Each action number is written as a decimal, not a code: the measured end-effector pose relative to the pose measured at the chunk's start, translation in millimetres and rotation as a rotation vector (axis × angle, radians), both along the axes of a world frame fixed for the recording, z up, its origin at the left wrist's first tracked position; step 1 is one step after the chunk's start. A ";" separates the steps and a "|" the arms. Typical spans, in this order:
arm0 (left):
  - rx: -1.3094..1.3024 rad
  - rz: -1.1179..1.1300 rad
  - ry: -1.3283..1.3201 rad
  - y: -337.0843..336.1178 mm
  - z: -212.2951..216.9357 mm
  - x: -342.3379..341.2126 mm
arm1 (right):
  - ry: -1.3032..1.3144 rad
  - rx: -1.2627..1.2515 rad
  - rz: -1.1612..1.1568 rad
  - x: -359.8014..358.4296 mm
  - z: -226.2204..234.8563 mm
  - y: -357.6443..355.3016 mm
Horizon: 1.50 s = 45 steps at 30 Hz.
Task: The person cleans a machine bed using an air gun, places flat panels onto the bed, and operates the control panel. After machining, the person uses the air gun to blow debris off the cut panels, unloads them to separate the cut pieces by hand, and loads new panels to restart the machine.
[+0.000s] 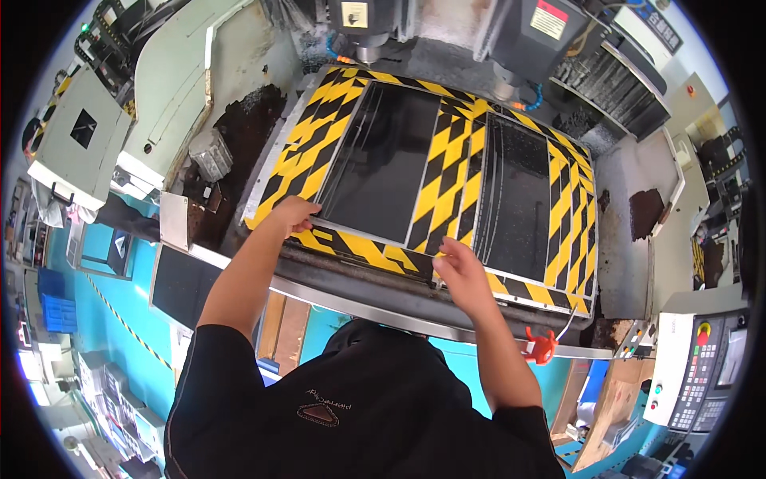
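My left hand (pixel 296 215) is at the near left corner of the left dark, glossy panel (pixel 381 164), its fingers bent together and their tips at the panel's edge. Whether anything is pinched there is hidden. My right hand (pixel 463 270) hovers by the near edge of the machine bed, just right of that panel's near right corner. Its fingers are curled loosely, with thumb and fingertips apart and no object visible between them. Yellow-and-black striped tape (pixel 451 172) borders the panel. A second dark panel (pixel 517 199), dotted with specks, lies to the right.
Two machine spindles (pixel 369 53) hang over the bed's far side, with blue-and-orange nozzles. A metal cylinder (pixel 211 155) sits in the dirty left trough. A red object (pixel 541 346) hangs at the front right edge. The control panel (pixel 702 359) stands far right.
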<state>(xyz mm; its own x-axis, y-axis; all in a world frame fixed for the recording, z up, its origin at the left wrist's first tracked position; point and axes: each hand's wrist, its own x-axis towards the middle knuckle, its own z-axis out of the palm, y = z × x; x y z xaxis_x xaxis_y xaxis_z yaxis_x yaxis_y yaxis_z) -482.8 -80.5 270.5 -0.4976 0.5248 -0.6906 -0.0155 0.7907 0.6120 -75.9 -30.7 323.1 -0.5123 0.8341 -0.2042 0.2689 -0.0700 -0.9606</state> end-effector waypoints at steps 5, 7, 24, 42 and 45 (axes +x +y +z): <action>0.271 0.011 -0.454 -10.0 2.6 -1.3 | -0.250 -0.136 -0.097 -66.7 -51.4 51.2; 0.324 -0.039 -0.529 -12.5 3.5 -2.9 | -0.072 -0.309 -0.231 -76.5 -53.1 60.7; 0.432 -0.072 -0.987 -75.5 39.4 25.9 | 0.488 -0.685 -0.201 -39.6 -7.2 -16.9; 0.533 0.304 -0.866 -108.8 48.1 77.4 | -0.079 0.398 0.632 -82.9 153.6 -102.1; 0.789 0.017 -1.210 -129.4 50.7 78.6 | 0.112 0.632 0.824 -87.7 152.4 -126.9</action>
<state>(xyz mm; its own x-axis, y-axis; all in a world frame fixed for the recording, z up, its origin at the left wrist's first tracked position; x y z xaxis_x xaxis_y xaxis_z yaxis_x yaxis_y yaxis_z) -404.3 -209.8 321.2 0.1614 0.9613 -0.2231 -0.8369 0.2532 0.4853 -163.6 -157.6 475.5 -0.9603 0.1556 0.2314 -0.0878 0.6189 -0.7805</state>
